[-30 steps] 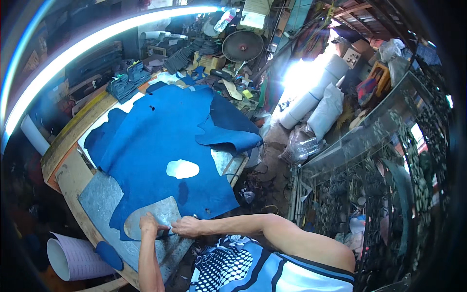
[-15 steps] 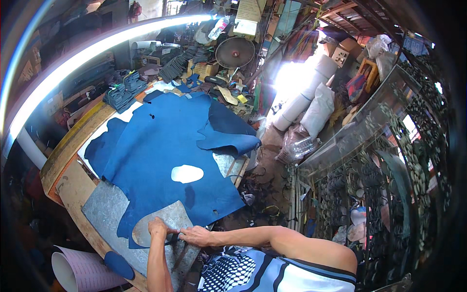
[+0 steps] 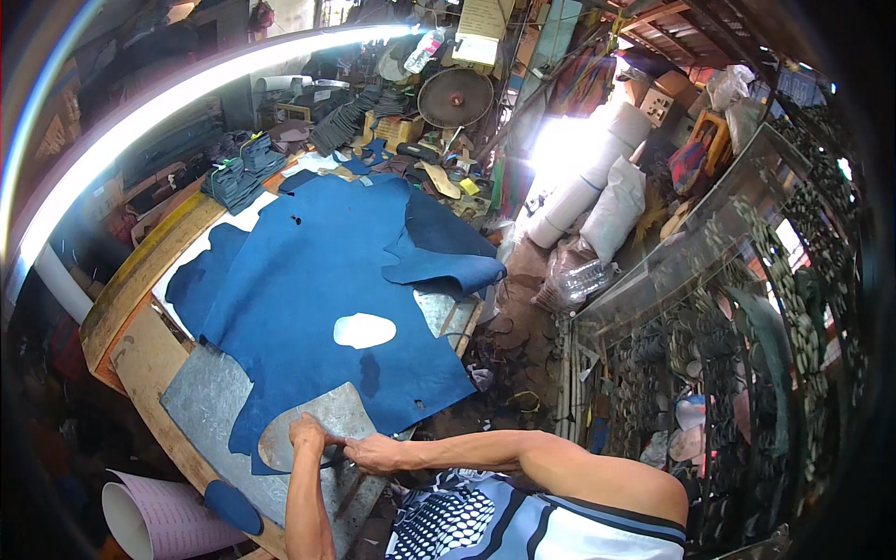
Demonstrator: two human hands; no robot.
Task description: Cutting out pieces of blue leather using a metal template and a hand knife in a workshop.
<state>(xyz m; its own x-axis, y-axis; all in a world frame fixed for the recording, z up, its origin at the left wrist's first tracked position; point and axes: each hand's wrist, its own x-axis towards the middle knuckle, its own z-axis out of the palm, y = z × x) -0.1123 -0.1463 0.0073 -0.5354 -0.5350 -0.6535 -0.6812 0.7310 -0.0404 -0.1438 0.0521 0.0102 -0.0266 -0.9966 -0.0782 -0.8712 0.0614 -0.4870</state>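
A large blue sheet [image 3: 299,252], looking like leather or suede, lies spread over the workbench, with a white-showing oval gap in it. At its near edge is a grey rounded shape [image 3: 347,411]; whether it is a flat template or another cut opening, I cannot tell. My left hand [image 3: 307,431] is closed at this shape's near side, fingers bent downward. From the right, my right hand [image 3: 375,454] meets it, closed, its fingertips close to the left hand's. What either hand grips is too small and hidden to make out.
Under the sheet's near left lies a grey metal plate [image 3: 201,392] on the wooden bench [image 3: 140,350]. A blue rounded piece [image 3: 233,507] and a rolled printed sheet [image 3: 177,523] are at the near left. Stacked dark pieces [image 3: 233,187] and a fan [image 3: 455,97] stand at the back.
The whole view has shifted slightly, so things sit a little farther right. Both hands keep nearly the same place at the grey shape's near side.
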